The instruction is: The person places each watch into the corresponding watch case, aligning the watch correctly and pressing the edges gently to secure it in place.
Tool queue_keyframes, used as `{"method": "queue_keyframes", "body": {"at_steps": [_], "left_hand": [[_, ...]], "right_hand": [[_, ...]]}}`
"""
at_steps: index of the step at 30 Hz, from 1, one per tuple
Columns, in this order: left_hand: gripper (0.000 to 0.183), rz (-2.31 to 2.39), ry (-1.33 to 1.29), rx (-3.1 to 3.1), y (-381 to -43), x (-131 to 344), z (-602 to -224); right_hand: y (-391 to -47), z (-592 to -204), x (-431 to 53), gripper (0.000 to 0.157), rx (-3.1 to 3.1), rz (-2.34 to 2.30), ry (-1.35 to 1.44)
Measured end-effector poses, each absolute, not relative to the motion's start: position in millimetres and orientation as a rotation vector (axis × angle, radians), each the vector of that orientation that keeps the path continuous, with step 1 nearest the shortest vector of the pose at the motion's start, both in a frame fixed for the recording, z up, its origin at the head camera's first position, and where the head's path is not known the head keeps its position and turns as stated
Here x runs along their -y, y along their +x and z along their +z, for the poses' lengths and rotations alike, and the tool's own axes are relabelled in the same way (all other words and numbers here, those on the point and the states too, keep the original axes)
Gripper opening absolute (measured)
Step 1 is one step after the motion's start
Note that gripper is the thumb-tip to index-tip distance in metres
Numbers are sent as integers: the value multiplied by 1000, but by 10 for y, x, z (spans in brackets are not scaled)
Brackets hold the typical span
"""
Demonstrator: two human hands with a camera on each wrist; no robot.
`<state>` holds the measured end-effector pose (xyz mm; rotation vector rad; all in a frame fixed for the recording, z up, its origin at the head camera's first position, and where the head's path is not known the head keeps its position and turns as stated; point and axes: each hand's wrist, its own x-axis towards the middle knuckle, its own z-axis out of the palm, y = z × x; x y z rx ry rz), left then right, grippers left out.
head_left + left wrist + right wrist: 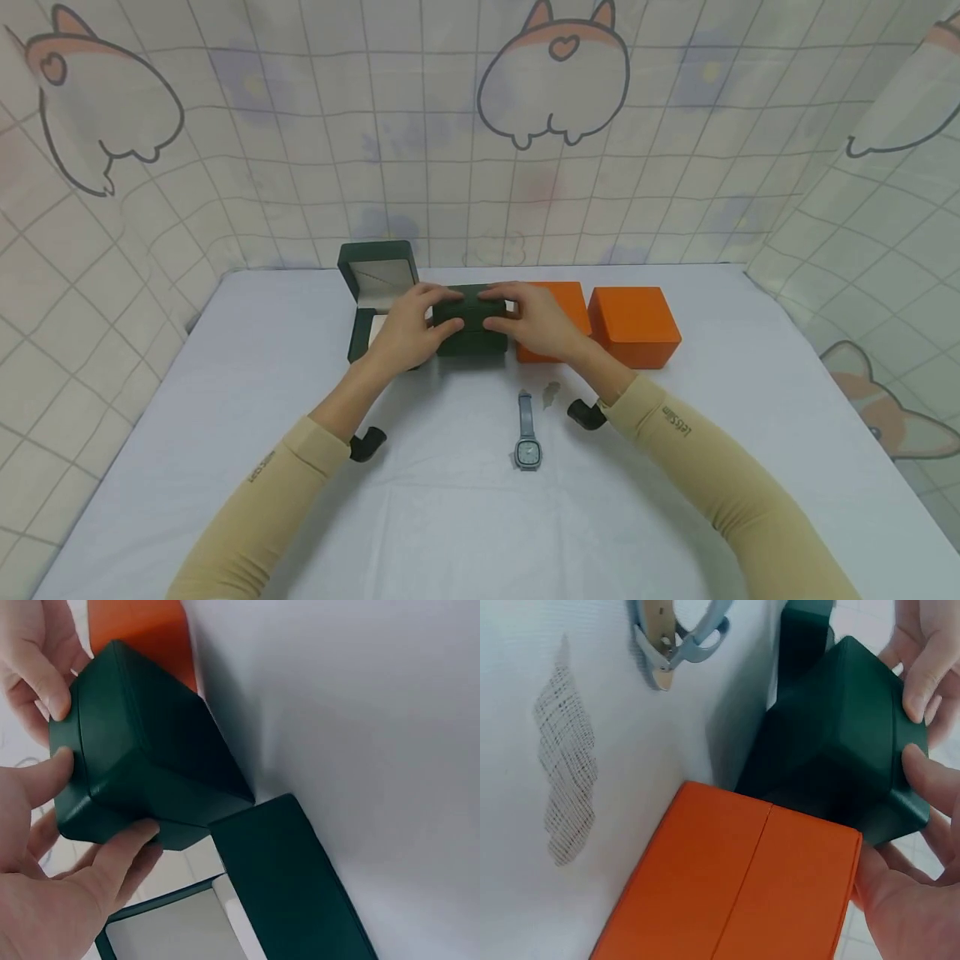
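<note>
A closed dark green box (pixel 471 340) stands near the back middle of the table, held from both sides. My left hand (pixel 406 331) grips its left end, thumb on the front of the lid and fingers round the side and top. My right hand (pixel 542 320) holds the right end in the same way, its thumb (pixel 928 771) on the lid's front edge. In the left wrist view, a thin seam runs between the lid and body of the box (pixel 161 742). Just left of it, a second green box (pixel 361 335) stands with its lid raised, showing a pale lining.
Two orange boxes, one (pixel 534 353) beside my right hand and another (pixel 636 321) further right, stand in the same row. A wristwatch (pixel 528 450) with a grey-blue strap lies in front on the white tablecloth (pixel 450 517). Tile-patterned cloth (pixel 420 167) hangs behind the table.
</note>
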<state>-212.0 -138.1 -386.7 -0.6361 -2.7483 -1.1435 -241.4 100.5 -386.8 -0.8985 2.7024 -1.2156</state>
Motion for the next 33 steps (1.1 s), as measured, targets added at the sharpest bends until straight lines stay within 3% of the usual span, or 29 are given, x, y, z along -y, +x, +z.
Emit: {"method": "queue_keyframes", "body": {"at_steps": [15, 33], "left_hand": [[40, -1182, -633, 2721, -2118, 1387, -3954], [36, -1203, -623, 2743, -2130, 1392, -4024]], "right_hand": [[-2400, -3913, -972, 40, -2688, -1229, -930], [-2291, -3909, -846, 36, -2828, -891, -885]]}}
